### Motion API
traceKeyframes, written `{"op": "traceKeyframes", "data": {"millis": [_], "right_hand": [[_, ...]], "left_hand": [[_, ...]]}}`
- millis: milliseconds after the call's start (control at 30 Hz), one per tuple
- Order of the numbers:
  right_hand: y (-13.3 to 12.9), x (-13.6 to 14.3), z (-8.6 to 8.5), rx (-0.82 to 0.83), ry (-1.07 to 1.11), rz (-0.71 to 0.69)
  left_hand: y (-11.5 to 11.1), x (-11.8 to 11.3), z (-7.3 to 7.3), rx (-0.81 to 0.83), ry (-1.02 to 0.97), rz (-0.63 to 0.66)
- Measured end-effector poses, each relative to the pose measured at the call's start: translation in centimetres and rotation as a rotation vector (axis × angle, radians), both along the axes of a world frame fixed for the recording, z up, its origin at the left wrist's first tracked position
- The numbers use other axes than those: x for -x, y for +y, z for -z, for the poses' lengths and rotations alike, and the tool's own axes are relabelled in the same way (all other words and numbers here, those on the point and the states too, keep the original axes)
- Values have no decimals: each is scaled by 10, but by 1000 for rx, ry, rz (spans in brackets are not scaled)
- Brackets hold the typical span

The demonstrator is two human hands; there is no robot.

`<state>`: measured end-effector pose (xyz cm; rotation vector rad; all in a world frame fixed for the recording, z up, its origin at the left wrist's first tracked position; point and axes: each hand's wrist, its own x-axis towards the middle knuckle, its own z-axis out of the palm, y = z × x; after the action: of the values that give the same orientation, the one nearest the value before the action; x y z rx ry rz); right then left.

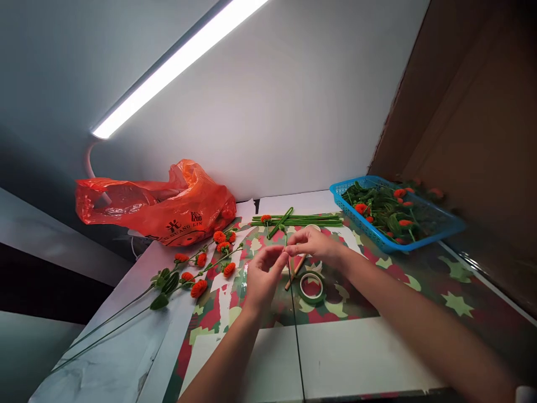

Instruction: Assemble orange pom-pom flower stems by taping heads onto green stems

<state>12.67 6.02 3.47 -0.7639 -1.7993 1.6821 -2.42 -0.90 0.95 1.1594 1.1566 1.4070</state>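
Tabletop point(419, 274) in camouflage print bears an orange-red bag point(188, 204) and a blue basket point(380, 240). Between them, the left hand point(263, 274) and right hand point(316, 246) meet at their fingertips, pinching a thin green stem point(286, 238), its long axis running away from the person, upper end toward the wall point(289, 112).

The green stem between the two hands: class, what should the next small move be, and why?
Probably a slight roll of the green stem between the fingers: those of the left hand and right hand meet at its lower visible part, so one could steady it while the other turns.
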Motion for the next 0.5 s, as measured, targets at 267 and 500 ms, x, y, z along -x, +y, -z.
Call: {"op": "traceKeyframes", "data": {"millis": [267,500], "right_hand": [[-5,3,-5,-88,-93,41],[-8,2,-11,-96,-93,-4]], "left_hand": [[24,15,-17,-293,478,-116],[27,25,-46,-546,836,69]]}}
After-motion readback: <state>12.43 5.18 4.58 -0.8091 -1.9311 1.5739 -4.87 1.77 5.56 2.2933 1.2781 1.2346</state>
